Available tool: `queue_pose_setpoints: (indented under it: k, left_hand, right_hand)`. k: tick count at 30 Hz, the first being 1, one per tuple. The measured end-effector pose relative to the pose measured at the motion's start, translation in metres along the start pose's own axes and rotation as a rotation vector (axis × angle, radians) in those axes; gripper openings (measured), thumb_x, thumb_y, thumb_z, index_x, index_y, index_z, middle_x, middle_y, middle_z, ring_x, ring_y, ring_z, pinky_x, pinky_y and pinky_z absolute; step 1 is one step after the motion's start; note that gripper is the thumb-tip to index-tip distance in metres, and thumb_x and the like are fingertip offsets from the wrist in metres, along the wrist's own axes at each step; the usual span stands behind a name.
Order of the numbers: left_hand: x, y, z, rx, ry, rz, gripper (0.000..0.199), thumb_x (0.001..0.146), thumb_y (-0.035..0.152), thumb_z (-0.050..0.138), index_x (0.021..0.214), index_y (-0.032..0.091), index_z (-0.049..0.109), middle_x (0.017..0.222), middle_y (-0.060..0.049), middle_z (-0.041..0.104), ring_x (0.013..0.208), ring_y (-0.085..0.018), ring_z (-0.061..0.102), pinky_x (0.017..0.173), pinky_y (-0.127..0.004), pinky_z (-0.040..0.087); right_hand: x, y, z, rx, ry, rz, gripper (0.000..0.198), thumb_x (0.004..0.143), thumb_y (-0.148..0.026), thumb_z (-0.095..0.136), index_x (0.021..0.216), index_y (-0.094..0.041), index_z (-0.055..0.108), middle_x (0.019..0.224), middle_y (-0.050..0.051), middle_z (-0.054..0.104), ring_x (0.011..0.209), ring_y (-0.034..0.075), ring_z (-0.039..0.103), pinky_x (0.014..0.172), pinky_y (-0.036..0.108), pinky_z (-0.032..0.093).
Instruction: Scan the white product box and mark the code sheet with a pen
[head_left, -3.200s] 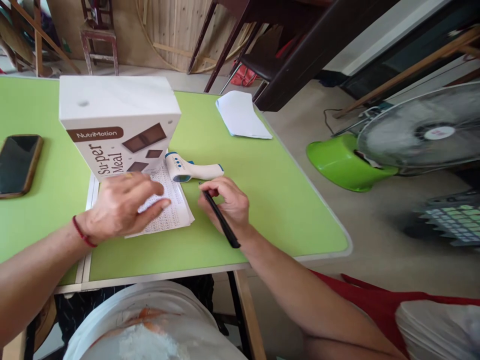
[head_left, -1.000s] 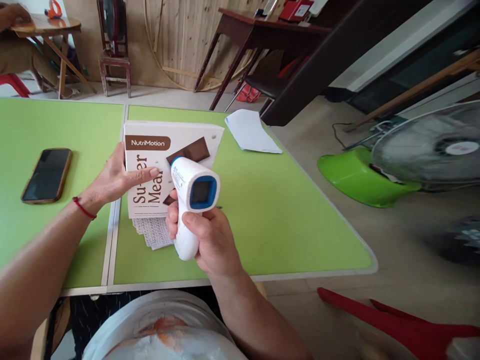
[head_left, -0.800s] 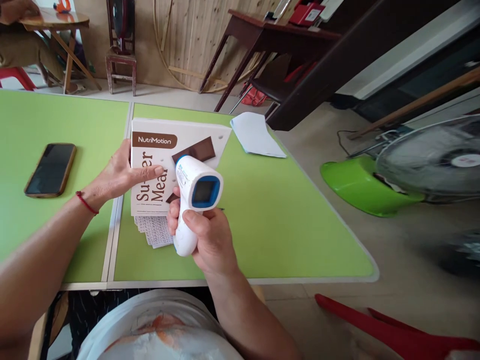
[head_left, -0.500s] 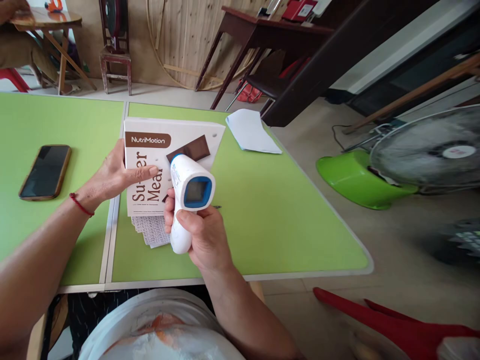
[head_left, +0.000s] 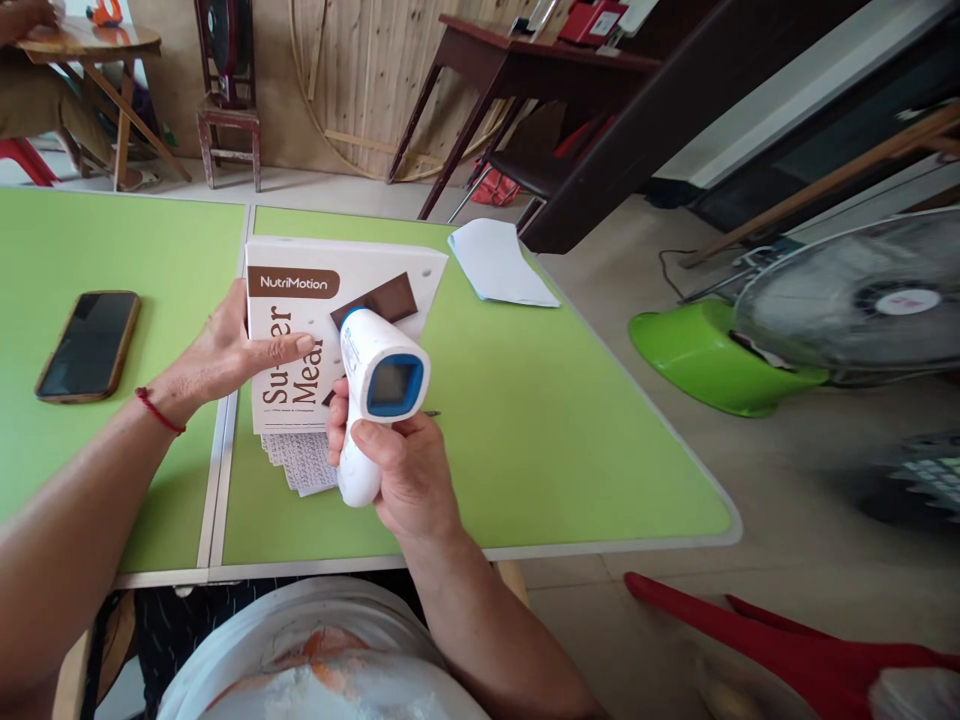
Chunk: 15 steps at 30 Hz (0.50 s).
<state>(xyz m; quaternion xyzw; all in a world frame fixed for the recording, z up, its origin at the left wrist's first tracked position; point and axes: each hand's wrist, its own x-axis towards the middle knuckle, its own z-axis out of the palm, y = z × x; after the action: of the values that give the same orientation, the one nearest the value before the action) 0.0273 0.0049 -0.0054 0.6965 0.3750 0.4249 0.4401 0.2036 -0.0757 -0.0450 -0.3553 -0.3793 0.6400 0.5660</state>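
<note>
My left hand [head_left: 232, 345] grips a white NutriMotion box [head_left: 289, 255] by its left edge, thumb across the front and the other fingers hidden behind it. Brown lettering and chocolate-coloured bars are printed on the box, which is held up over the green table [head_left: 555, 440]. In my right hand [head_left: 409, 465] is a white and blue infrared thermometer [head_left: 375, 365], its handle wrapped by my fingers. The thermometer's blue-framed screen faces me and looks dark, while its front end points at the box. Handwritten paper sheets [head_left: 304, 465] show below the box.
A smartphone [head_left: 88, 345] lies at the left on the table. White papers [head_left: 502, 262] rest near its far right edge. Beyond the right side are a fan [head_left: 862, 300], a green plastic stool [head_left: 690, 360] and a red chair [head_left: 780, 630]. A person [head_left: 52, 110] sits at the far left.
Almost nothing differs: the whole view has shifted slightly left. Both hands keep their hold on the box and the thermometer.
</note>
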Motion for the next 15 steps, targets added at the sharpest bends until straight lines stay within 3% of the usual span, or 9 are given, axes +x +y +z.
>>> queue_pose_setpoints:
  k: [15]
  left_hand:
    - [0.0000,-0.0009,-0.0020,0.009,0.004,-0.029,0.048,0.070,0.048,0.081,0.105,0.021,0.065,0.095,-0.007,0.072,0.094,-0.028,0.068,0.079,-0.035,0.056]
  right_hand:
    - [0.0001,0.0032,-0.0009,-0.019,-0.026,0.013,0.023,0.068,-0.039,0.076,0.075,-0.021,0.063,0.062,-0.003,0.059,0.054,0.013,0.053,0.052,0.029,0.047]
